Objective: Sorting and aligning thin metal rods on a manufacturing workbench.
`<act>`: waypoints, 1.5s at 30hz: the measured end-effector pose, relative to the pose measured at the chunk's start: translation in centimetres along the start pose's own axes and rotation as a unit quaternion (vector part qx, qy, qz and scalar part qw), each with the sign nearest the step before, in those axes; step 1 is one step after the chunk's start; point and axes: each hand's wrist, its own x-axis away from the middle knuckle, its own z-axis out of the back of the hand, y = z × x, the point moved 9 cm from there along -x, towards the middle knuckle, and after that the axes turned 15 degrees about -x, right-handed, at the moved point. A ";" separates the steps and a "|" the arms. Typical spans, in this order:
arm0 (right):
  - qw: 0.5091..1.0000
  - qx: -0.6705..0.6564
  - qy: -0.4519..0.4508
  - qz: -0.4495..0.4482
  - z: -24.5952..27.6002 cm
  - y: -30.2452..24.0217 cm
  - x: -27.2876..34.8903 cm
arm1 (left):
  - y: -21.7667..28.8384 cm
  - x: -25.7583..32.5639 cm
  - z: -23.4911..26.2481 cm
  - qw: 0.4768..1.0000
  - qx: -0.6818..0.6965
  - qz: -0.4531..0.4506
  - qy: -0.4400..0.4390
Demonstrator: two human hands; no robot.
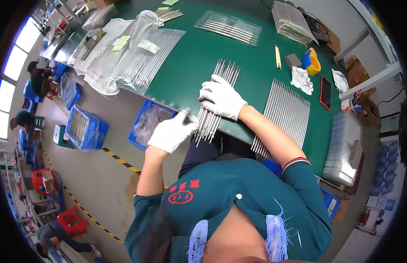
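A bundle of slim silvery metal rods (210, 125) lies on the green tabletop and sticks out past its front edge toward my lap. My right hand (223, 97), in a white glove, rests across the rods with its fingers curled over their left side. At the lower left of the bundle is my left hand (173, 131), also gloved, thumb and fingers apart; whether its fingertips touch the rods I cannot tell. Under my right forearm, a wide row of similar rods (287, 109) lies side by side on the table.
On the table are a clear tray of rods (229, 28), a plastic-bagged batch of rods (153, 55), a yellow-blue tape dispenser (311, 62), a red-edged phone (326, 93) and stacked clear trays (344, 149). A blue crate (139, 127) stands below the table's left edge. Other people work far left.
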 end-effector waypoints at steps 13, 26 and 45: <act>0.988 0.133 -0.061 -0.059 -0.1 1.1 6.1 | 4.2 0.1 -3.0 0.968 -0.108 -0.174 0.146; 0.712 -0.621 0.250 -0.211 7.0 18.1 0.1 | 7.4 -1.1 -3.4 0.951 -0.105 -0.262 0.130; 0.988 0.132 -0.071 0.038 -1.9 0.6 0.1 | -8.6 5.9 -9.1 0.749 0.531 0.349 0.189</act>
